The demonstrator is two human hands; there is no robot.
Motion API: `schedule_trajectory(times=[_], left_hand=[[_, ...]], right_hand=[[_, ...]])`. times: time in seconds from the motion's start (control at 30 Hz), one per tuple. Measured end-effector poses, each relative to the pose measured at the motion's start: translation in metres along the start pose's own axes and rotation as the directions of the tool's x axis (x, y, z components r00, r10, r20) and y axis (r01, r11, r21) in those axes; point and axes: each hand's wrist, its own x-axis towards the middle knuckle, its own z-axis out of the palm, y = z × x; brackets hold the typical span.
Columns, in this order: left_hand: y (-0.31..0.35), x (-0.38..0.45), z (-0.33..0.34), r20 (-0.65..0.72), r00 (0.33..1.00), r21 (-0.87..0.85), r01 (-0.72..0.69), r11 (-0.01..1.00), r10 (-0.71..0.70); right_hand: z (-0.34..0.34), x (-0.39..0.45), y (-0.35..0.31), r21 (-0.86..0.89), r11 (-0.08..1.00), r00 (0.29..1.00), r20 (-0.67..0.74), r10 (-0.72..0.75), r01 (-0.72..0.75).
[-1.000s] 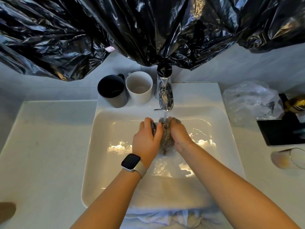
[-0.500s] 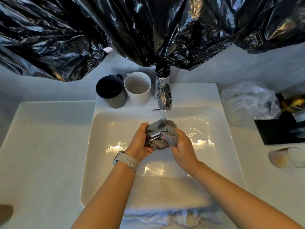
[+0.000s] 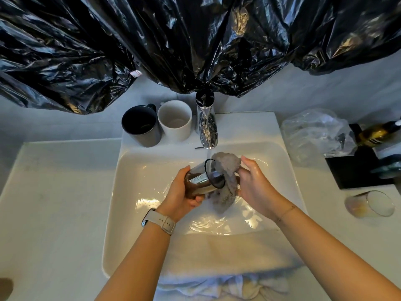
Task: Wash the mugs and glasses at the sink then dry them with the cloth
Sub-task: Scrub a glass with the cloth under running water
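left hand [image 3: 184,190] wraps tilted clear brown-tinted glass [image 3: 202,181], mouth turned rightward for scrubbing | right hand [image 3: 252,181] clutches wet grey cloth [image 3: 225,181] at rim | over white basin [image 3: 134,192]

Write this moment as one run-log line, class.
step: washing | left hand: grips glass on its side over sink | right hand: holds grey cloth at glass mouth | tap: running | mugs: waiting

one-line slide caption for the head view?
Over the sink, left hand grips a tilted glass while right hand works a grey cloth at its rim.
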Motion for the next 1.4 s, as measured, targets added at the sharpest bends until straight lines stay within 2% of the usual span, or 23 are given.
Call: schedule_trajectory(times=[0.07, 0.2, 0.33, 0.4, 0.53, 0.6, 0.67, 0.73, 0.8, 0.9, 0.97, 1.03, 1.1, 1.17, 1.23, 1.3, 1.4], left_hand=[[0.000, 0.001, 0.000, 0.008, 1.000, -0.009, -0.005, 1.000, 0.005], [0.001, 0.003, -0.001, 0.047, 0.999, 0.034, -0.013, 0.999, 0.012], [0.004, 0.006, 0.000, 0.097, 0.995, 0.137, -0.031, 0.990, 0.018], [0.006, 0.010, 0.001, 0.094, 0.995, 0.156, -0.037, 0.987, 0.022], [0.016, 0.019, 0.002, 0.138, 0.990, 0.176, -0.002, 0.984, -0.023], [0.024, 0.021, 0.000, 0.154, 0.982, 0.245, 0.069, 0.967, -0.109], [0.033, 0.022, -0.003, 0.135, 0.966, 0.347, 0.162, 0.924, -0.220], [0.038, 0.023, -0.005, 0.111, 0.955, 0.388, 0.215, 0.896, -0.277], [0.039, 0.025, -0.004, 0.084, 0.964, 0.334, 0.212, 0.918, -0.253], [0.039, 0.027, -0.001, 0.007, 0.995, 0.181, 0.095, 0.979, -0.097], [0.039, 0.028, -0.003, -0.078, 0.995, 0.223, -0.039, 0.974, 0.057], [0.039, 0.027, -0.004, -0.146, 0.971, 0.366, -0.123, 0.922, 0.188], [0.040, 0.026, -0.006, -0.161, 0.957, 0.454, -0.144, 0.879, 0.240], [0.043, 0.024, -0.007, -0.153, 0.965, 0.462, -0.122, 0.878, 0.214], [0.049, 0.022, -0.009, -0.125, 0.986, 0.425, -0.050, 0.904, 0.113], [0.054, 0.020, -0.013, -0.086, 0.996, 0.388, 0.055, 0.920, -0.023], [0.055, 0.021, -0.015, -0.050, 0.989, 0.364, 0.146, 0.920, -0.137]], right_hand=[[0.000, 0.004, 0.000, -0.087, 0.996, 0.999, -0.038, -0.031, 0.028], [0.001, 0.011, -0.001, -0.283, 0.953, 0.993, -0.010, -0.119, 0.111], [0.012, 0.024, -0.004, -0.460, 0.888, 0.988, -0.131, -0.085, 0.015], [0.013, 0.032, -0.007, -0.548, 0.836, 0.985, -0.149, -0.090, -0.006], [0.015, 0.046, -0.015, -0.781, 0.597, 0.946, -0.025, -0.322, 0.183], [0.014, 0.052, -0.020, -0.874, 0.391, 0.905, 0.115, -0.410, 0.289], [0.011, 0.059, -0.023, -0.899, 0.192, 0.863, 0.289, -0.414, 0.393], [0.010, 0.066, -0.023, -0.896, 0.128, 0.842, 0.340, -0.419, 0.426], [0.013, 0.074, -0.024, -0.901, 0.216, 0.867, 0.260, -0.426, 0.376], [0.020, 0.084, -0.023, -0.840, 0.486, 0.938, 0.074, -0.338, 0.241], [0.018, 0.087, -0.020, -0.705, 0.702, 0.990, 0.007, -0.142, 0.106], [0.015, 0.089, -0.015, -0.604, 0.794, 0.995, 0.018, 0.102, -0.070], [0.015, 0.090, -0.014, -0.618, 0.779, 0.984, 0.053, 0.172, -0.103], [0.019, 0.093, -0.016, -0.663, 0.749, 0.997, 0.067, 0.044, 0.012], [0.024, 0.094, -0.021, -0.749, 0.639, 0.985, 0.115, -0.131, 0.173], [0.028, 0.093, -0.025, -0.790, 0.518, 0.940, 0.219, -0.262, 0.329], [0.035, 0.085, -0.026, -0.756, 0.430, 0.858, 0.344, -0.382, 0.494]])
